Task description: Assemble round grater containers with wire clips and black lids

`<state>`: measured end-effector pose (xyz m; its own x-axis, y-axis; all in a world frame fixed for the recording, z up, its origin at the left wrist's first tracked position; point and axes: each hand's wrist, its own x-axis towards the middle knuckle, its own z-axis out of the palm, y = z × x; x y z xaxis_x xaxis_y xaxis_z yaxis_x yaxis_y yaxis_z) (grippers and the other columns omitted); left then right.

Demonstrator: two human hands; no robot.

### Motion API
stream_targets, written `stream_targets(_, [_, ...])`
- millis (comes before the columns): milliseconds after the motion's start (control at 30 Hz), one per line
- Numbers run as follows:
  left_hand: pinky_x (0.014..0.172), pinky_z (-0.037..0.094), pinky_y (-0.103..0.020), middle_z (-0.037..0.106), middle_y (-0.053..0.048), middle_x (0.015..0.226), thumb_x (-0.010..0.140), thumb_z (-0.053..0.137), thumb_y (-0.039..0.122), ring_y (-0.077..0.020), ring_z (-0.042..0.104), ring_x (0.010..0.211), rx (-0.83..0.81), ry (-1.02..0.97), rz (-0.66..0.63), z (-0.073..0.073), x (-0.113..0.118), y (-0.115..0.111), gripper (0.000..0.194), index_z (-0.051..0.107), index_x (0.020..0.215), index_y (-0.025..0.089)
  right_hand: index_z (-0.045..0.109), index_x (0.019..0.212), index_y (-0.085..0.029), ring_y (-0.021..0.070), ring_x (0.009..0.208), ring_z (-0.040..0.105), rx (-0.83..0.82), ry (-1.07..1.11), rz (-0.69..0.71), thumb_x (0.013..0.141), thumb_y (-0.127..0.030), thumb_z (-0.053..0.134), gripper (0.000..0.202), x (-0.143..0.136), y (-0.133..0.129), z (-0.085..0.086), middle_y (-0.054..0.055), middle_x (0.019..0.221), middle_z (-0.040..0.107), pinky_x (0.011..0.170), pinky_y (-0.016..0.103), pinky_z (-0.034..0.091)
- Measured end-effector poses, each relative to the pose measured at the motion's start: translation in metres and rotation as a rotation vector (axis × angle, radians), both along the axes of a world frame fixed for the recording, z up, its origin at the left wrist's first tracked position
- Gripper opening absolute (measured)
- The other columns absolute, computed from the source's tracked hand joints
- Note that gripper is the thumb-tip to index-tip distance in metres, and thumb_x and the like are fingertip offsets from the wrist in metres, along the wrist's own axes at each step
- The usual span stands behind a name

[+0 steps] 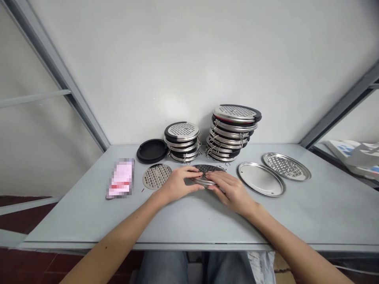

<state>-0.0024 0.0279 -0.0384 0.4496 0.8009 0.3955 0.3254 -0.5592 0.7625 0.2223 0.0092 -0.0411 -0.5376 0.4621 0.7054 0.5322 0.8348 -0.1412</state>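
Observation:
A round metal grater disc (207, 170) with a perforated top lies on the grey table in front of me. From its left side my left hand (182, 182) grips the rim, thumb at the near edge and fingers on top. On the right, my right hand (227, 187) holds the same disc, its fingers pressed on the upper face and its thumb at the near edge. A flat perforated plate (157, 176) rests just left of my left hand. To the right of my right hand sits a plain metal plate (261, 179); a grater plate (286, 167) lies beside it.
Two stacks of round graters, a short one (182, 142) and a taller one (232, 132), stand near the wall. A black round lid (152, 151) and a blurred pink phone-like object (121, 178) lie left on the table (189, 232). White boxes (355, 157) are at far right.

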Motion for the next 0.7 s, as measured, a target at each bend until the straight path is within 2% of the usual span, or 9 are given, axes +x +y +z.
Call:
stream_targets(133, [0.091,0.054,-0.038,0.065,-0.010,0.119,0.073,0.077,0.037,-0.0230,0.066,0.101,0.070,0.070,-0.021,0.000,-0.004,0.000,0.040,0.071,0.109,0.021,0.060,0.117,-0.020,0.0245,0.103,0.066,-0.047,-0.001,0.063,0.090,-0.029,0.059,0.029,0.003,0.004,-0.004,0.011,0.106,0.071,0.090,0.042,0.055])
stream_targets(300, [0.099,0.048,-0.040,0.064,-0.009,0.123,0.073,0.076,0.037,-0.0251,0.062,0.111,0.191,0.279,-0.101,0.004,-0.011,-0.001,0.039,0.071,0.108,0.021,0.060,0.116,-0.019,0.0243,0.101,0.065,-0.192,-0.076,0.133,0.085,-0.037,0.065,0.036,0.005,0.005,0.000,0.011,0.105,0.070,0.089,0.041,0.053])
stream_targets(433, [0.102,0.044,-0.042,0.065,-0.008,0.121,0.071,0.077,0.034,-0.0267,0.059,0.114,0.281,0.393,-0.128,0.007,-0.012,-0.002,0.036,0.071,0.105,0.022,0.057,0.123,-0.017,0.0281,0.113,0.058,-0.273,-0.085,0.082,0.083,-0.045,0.064,0.049,0.011,0.008,0.004,0.014,0.118,0.065,0.097,0.047,0.048])
stream_targets(467, [0.103,0.043,-0.043,0.064,-0.008,0.122,0.071,0.078,0.035,-0.0274,0.058,0.116,0.284,0.413,-0.135,0.007,-0.012,-0.002,0.039,0.070,0.107,0.023,0.055,0.125,-0.017,0.0285,0.116,0.056,-0.285,-0.075,0.035,0.086,-0.044,0.061,0.048,0.014,0.010,0.004,0.014,0.122,0.063,0.099,0.048,0.046])
stream_targets(533, [0.107,0.039,-0.047,0.058,-0.010,0.131,0.066,0.080,0.043,-0.0309,0.051,0.124,0.265,0.441,-0.136,0.008,-0.013,-0.003,0.058,0.064,0.119,0.024,0.053,0.128,-0.016,0.0286,0.120,0.053,-0.308,-0.051,-0.097,0.092,-0.040,0.051,0.043,0.019,0.016,0.000,0.015,0.126,0.060,0.101,0.050,0.044])
stream_targets(633, [0.111,0.031,-0.053,0.040,-0.015,0.147,0.058,0.079,0.062,-0.0376,0.034,0.137,0.201,0.470,-0.088,0.007,-0.013,-0.004,0.098,0.045,0.140,0.022,0.052,0.129,-0.013,0.0311,0.123,0.051,-0.331,-0.048,-0.287,0.095,-0.039,0.043,0.043,0.025,0.023,-0.008,0.018,0.126,0.060,0.101,0.053,0.044])
stream_targets(700, [0.113,0.028,-0.055,0.031,-0.018,0.152,0.059,0.074,0.068,-0.0386,0.028,0.140,0.166,0.482,-0.040,0.003,-0.012,-0.004,0.107,0.034,0.146,0.020,0.054,0.127,-0.012,0.0332,0.125,0.049,-0.333,-0.065,-0.332,0.095,-0.040,0.044,0.044,0.026,0.027,-0.013,0.018,0.123,0.062,0.099,0.055,0.046])
